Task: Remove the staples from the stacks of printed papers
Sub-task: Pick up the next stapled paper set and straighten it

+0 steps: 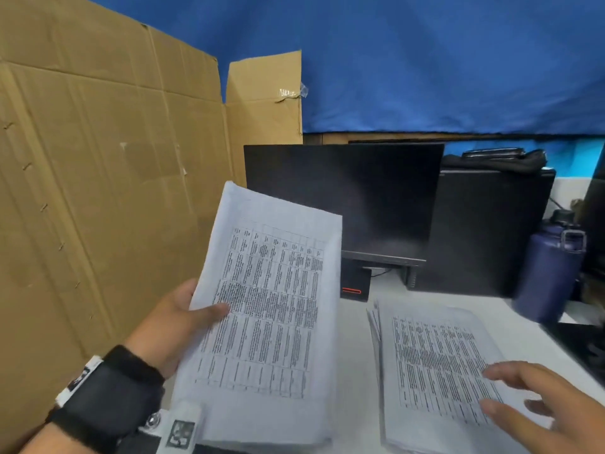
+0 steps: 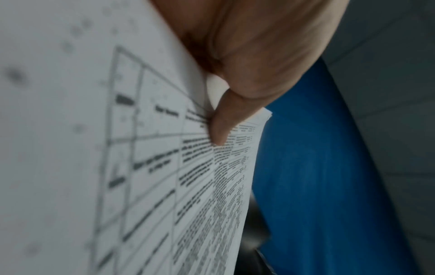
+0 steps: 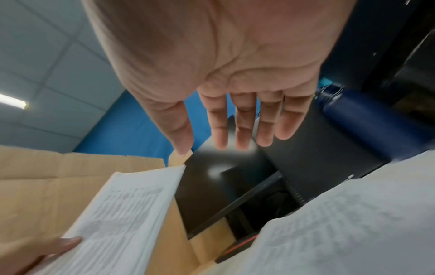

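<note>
My left hand (image 1: pixel 183 316) holds a thick stack of printed papers (image 1: pixel 265 309) by its left edge, thumb on the top page, the stack tilted up off the table. In the left wrist view the thumb (image 2: pixel 221 124) pinches the printed sheets (image 2: pixel 153 167). A second stack of printed papers (image 1: pixel 435 365) lies flat on the white table (image 1: pixel 357 371) to the right. My right hand (image 1: pixel 537 404) hovers over that stack's near right part with straight, spread fingers (image 3: pixel 244 126) and holds nothing. No staple shows in any view.
A large cardboard sheet (image 1: pixel 108 178) stands at the left. A dark monitor (image 1: pixel 343 194) and a black computer case (image 1: pixel 487 231) stand behind the papers. A dark blue bottle (image 1: pixel 550 270) stands at the right, with blue cloth (image 1: pixel 425 60) behind.
</note>
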Demonstrator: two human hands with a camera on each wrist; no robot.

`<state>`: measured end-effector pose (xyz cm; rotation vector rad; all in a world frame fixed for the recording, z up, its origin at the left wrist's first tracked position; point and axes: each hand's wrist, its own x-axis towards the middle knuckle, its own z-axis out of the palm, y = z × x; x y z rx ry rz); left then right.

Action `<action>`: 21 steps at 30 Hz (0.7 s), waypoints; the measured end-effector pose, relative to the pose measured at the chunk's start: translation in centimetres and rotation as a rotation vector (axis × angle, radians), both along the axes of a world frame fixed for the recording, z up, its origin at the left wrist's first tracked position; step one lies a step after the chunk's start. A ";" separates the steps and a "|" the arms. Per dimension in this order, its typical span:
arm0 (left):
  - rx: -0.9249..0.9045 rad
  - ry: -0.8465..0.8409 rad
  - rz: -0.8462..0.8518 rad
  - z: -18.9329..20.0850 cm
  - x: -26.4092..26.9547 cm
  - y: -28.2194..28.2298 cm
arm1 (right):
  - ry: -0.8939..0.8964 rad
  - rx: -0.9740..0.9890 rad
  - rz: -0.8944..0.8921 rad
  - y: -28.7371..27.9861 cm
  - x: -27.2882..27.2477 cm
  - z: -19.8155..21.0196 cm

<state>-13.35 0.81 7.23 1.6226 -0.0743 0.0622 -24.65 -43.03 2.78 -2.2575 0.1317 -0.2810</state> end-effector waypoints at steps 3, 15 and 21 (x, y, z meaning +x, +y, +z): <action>-0.095 0.062 -0.212 0.1 -2.4 -4.8 | 0.003 0.301 0.111 3.2 -0.6 1.3; -0.302 0.143 -0.275 -4.0 -3.3 -13.7 | -0.029 0.550 -0.021 2.4 0.3 0.0; -0.382 0.132 -0.236 -5.2 -4.6 -13.8 | -0.047 0.595 -0.048 3.8 0.6 -2.3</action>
